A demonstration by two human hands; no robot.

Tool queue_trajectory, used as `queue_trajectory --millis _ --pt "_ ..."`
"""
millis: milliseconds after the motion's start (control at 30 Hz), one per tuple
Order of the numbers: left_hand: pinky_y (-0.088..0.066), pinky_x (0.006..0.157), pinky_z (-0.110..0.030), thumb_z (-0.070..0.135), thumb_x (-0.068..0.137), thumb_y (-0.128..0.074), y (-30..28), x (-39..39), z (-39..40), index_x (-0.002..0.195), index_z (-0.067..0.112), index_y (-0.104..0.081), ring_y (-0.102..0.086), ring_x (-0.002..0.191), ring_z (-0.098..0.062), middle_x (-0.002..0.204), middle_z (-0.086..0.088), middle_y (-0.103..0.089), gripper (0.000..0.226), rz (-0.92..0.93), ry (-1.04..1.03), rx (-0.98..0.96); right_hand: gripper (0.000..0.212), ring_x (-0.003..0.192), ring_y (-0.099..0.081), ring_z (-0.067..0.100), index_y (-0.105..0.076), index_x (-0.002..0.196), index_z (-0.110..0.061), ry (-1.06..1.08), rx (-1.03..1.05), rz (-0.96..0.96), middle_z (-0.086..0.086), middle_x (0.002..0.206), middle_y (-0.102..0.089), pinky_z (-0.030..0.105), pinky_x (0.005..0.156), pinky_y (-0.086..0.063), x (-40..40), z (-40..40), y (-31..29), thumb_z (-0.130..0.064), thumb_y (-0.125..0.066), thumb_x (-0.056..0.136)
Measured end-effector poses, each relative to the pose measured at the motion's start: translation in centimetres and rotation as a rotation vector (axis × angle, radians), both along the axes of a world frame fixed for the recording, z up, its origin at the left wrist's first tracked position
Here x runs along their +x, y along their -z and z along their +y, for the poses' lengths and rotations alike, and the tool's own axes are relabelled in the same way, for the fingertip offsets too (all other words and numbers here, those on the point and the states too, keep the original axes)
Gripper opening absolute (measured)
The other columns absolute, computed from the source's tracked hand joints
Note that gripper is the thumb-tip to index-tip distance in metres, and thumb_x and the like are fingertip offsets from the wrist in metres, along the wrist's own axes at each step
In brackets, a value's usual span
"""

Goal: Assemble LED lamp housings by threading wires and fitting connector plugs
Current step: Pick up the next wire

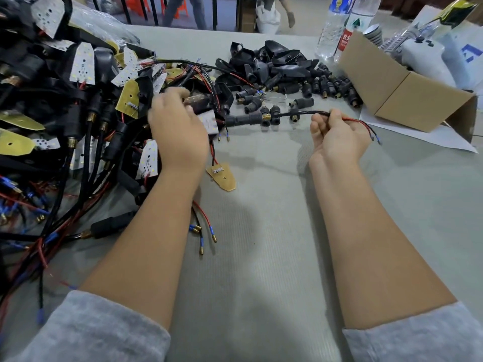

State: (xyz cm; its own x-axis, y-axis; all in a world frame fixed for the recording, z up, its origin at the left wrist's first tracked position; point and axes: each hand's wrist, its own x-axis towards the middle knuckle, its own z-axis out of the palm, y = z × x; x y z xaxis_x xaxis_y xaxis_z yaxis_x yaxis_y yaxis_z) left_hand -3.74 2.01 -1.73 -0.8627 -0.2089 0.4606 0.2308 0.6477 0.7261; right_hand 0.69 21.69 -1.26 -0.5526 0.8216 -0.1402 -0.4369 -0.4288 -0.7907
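1. Grey ribbed matting covers the bench (261, 257); beyond its far edge are dark railings and the legs of a person walking.
2. Head view, hands: both forearms reach forward from grey sleeves (104, 333) pushed up to the elbows.
3. Left hand (180, 131) lies palm down at the edge of the big pile, fingers curled around a dark lamp housing (197, 102); how firmly it grips I cannot tell.
4. Right hand (337, 134) is raised a little above the bench, fingers closed around a black cable (303, 114).
5. From that fist the red and black wire ends (366, 128) hang out to the right, with blue-tipped terminals.
6. The cable runs left to a black connector plug (245, 118) with a brass thread, which lies between the two hands.
7. Head view, surroundings: a large pile of finished assemblies (65, 113), with white LED boards, yellow boards and black cables, fills the left side of the bench.
8. One yellow board (223, 176) lies alone just beside the left wrist.
9. At the far edge lies a heap of empty black housings (271, 64), and next to it loose plugs (329, 84).
10. A cardboard box (402, 92) stands open at the far right corner, close to the right hand, with water bottles (337, 24) behind it.
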Motion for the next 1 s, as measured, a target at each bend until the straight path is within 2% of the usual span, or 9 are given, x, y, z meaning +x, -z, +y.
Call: queue_trajectory --millis 33,100,233,333,400,567,733,833,1000 --pt "-0.03 0.1 -0.028 0.0 0.093 -0.041 -0.1 0.3 0.2 0.128 0.013 -0.056 -0.043 0.127 -0.026 0.131 -0.006 -0.053 0.04 0.056 -0.031 -0.159 0.018 0.044 -0.061 0.009 -0.052 0.08 -0.005 0.009 0.044 -0.022 0.009 0.059 -0.059 0.02 0.048 -0.051 -0.1 0.1 0.0 -0.001 -0.052 0.098" --pt "-0.027 0.105 -0.034 0.001 0.089 -0.041 -0.6 1.3 0.9 0.128 0.016 -0.058 -0.036 0.135 -0.028 0.138 -0.004 -0.05 0.045 0.174 -0.029 -0.326 0.019 0.043 -0.06 0.01 -0.052 0.079 -0.005 -0.001 0.115 -0.051 0.009 0.06 -0.058 0.021 0.048 -0.051 -0.2 -0.1 0.1 -0.001 -0.053 0.097" --pt "-0.024 0.109 -0.041 0.02 0.095 -0.042 -1.0 3.4 3.6 0.126 0.017 -0.06 -0.038 0.136 -0.027 0.136 -0.001 -0.056 0.037 0.337 0.262 -0.486 0.017 0.045 -0.061 0.01 -0.054 0.079 -0.004 -0.119 0.18 -0.044 0.008 0.059 -0.058 0.02 0.049 -0.051 -0.3 -1.1 -0.1 -0.003 -0.057 0.096" --pt "-0.024 0.106 -0.038 0.032 0.101 -0.037 -0.6 3.9 5.4 0.129 0.019 -0.058 -0.044 0.129 -0.023 0.124 0.002 -0.065 0.037 0.277 0.348 -0.615 0.018 0.048 -0.061 0.01 -0.056 0.079 -0.005 -0.247 0.248 -0.01 0.004 0.057 -0.06 0.02 0.051 -0.051 -0.1 -1.9 -0.3 -0.006 -0.058 0.096" --pt "-0.024 0.097 -0.033 0.035 0.104 -0.03 -0.2 3.5 5.6 0.121 0.023 -0.06 -0.048 0.119 -0.02 0.113 0.006 -0.067 0.036 0.209 0.33 -0.689 0.021 0.048 -0.059 0.009 -0.057 0.077 -0.006 -0.299 0.295 0.009 0.005 0.059 -0.058 0.02 0.051 -0.05 -0.1 -2.3 -0.4 -0.01 -0.056 0.098" --pt "-0.024 0.088 -0.033 0.033 0.105 -0.033 0.0 2.8 4.9 0.098 0.022 -0.065 -0.05 0.104 -0.022 0.096 0.004 -0.068 0.035 0.169 0.312 -0.645 0.031 0.047 -0.055 0.007 -0.059 0.078 -0.009 -0.275 0.405 -0.05 0.005 0.061 -0.054 0.02 0.05 -0.046 0.0 -2.9 -0.2 -0.02 -0.046 0.104" --pt "-0.025 0.085 -0.034 0.032 0.105 -0.034 0.0 2.7 4.8 0.094 0.022 -0.064 -0.049 0.101 -0.023 0.086 0.005 -0.064 0.034 0.191 0.328 -0.667 0.032 0.05 -0.054 0.009 -0.058 0.075 -0.011 -0.209 0.426 -0.069 0.002 0.061 -0.056 0.02 0.051 -0.044 -0.1 -2.6 0.1 -0.02 -0.046 0.104" --pt "-0.025 0.083 -0.034 0.031 0.104 -0.035 0.2 2.7 4.7 0.09 0.023 -0.062 -0.047 0.097 -0.022 0.074 0.008 -0.046 0.032 0.199 0.343 -0.674 0.033 0.048 -0.053 0.009 -0.057 0.074 -0.012 -0.175 0.372 -0.067 -0.003 0.054 -0.055 0.02 0.05 -0.043 -0.1 -2.4 0.3 -0.02 -0.046 0.104" --pt "-0.015 0.076 -0.029 0.033 0.104 -0.033 0.3 2.7 5.1 0.087 0.026 -0.058 -0.043 0.087 -0.019 0.075 0.011 -0.043 0.032 0.219 0.342 -0.682 0.035 0.047 -0.052 0.009 -0.057 0.072 -0.012 -0.141 0.288 -0.052 -0.006 0.048 -0.054 0.02 0.048 -0.043 -0.2 -2.1 0.4 -0.02 -0.045 0.104"
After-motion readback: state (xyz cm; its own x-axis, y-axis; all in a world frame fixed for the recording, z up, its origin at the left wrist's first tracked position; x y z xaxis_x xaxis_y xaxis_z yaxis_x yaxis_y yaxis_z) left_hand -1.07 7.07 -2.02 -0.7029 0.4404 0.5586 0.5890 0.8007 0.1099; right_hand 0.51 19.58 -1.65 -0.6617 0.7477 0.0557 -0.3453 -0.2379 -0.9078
